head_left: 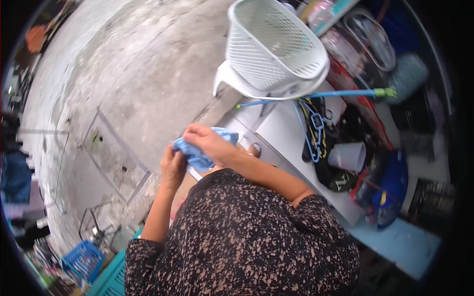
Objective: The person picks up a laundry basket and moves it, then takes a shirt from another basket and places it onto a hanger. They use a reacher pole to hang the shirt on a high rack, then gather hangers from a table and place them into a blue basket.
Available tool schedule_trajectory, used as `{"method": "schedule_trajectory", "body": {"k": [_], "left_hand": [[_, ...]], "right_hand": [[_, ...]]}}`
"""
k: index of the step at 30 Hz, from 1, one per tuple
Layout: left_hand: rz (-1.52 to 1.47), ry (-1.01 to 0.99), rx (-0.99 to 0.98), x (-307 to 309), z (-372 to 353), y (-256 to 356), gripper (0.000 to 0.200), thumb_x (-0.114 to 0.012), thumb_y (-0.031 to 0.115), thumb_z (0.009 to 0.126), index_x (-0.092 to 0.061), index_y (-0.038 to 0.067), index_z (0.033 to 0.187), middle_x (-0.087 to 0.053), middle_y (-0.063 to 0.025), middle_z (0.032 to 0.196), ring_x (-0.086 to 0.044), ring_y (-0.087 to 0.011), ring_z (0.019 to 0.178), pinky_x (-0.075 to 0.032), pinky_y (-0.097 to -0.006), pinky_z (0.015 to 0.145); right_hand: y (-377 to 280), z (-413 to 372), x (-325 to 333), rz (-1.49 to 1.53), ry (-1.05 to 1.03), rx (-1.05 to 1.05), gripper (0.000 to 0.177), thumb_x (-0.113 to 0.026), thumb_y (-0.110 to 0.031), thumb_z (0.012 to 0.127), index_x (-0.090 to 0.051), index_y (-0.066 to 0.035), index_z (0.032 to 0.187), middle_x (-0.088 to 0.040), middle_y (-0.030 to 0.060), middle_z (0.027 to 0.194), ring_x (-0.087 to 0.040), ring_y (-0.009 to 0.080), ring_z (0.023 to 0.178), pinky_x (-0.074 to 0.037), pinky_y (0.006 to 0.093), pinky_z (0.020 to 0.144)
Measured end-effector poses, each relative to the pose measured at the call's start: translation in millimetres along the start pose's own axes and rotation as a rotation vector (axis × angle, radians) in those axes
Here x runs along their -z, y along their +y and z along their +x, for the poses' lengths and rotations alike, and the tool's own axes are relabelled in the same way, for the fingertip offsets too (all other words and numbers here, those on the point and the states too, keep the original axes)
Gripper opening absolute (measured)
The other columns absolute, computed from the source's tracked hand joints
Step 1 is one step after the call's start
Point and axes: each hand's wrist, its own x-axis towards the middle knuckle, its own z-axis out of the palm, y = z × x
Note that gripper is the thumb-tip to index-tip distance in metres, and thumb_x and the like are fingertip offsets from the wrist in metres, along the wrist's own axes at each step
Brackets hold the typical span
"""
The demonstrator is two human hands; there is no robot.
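Observation:
A light blue cloth (199,159), bunched up, is held in front of my body. On its left side my left hand (173,166) grips the edge with fingers closed on the fabric. My right hand (207,141) lies across the top of the cloth, its fingers curled over the upper left part near the left hand. Folds of the cloth hang below and to the right of the right hand. Part of it is hidden behind that hand and forearm.
A white laundry basket (276,44) stands on a white stool (232,81) ahead. A blue pole (340,93) lies across beside it. Clothes hangers (316,126) and a translucent bucket (346,157) are at the right. Lower left are a blue basket (83,260) and a teal crate (111,278).

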Motion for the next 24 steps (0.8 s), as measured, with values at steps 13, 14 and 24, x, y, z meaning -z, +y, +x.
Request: {"method": "schedule_trajectory", "body": {"k": [13,14,24], "left_hand": [[-0.158,-0.004,0.173,70.6,71.3,58.8,0.049,-0.027,-0.015,0.06,-0.051,-0.006,0.102,-0.051,-0.0141,0.106,-0.05,-0.0258,0.101,-0.037,-0.0312,0.089],[-0.06,-0.101,0.181,67.0,72.3,51.3,0.048,-0.028,-0.015,0.059,-0.051,-0.005,0.1,-0.052,-0.0152,0.105,-0.051,-0.0267,0.1,-0.037,-0.031,0.088],[0.298,0.029,0.103,111.1,100.1,33.8,0.033,-0.035,-0.013,0.068,-0.051,-0.004,0.095,-0.052,-0.0145,0.097,-0.053,-0.0279,0.086,-0.042,-0.0307,0.074]], "right_hand": [[-22.9,-59.0,80.5,0.297,0.222,0.141,0.011,-0.049,-0.015,0.087,-0.053,-0.006,0.083,-0.05,-0.0048,0.071,-0.046,0.0018,0.064,-0.04,0.0165,0.056],[-24.7,-60.5,82.4,0.284,0.219,0.162,0.011,-0.049,-0.015,0.087,-0.054,-0.006,0.082,-0.05,-0.0051,0.07,-0.045,0.002,0.063,-0.039,0.0172,0.056],[94.1,-117.9,291.9,-0.944,1.493,0.046,0.025,-0.059,-0.011,0.072,-0.051,-0.009,0.095,-0.051,0.0117,0.096,-0.049,0.0313,0.092,-0.041,0.0403,0.079]]}}
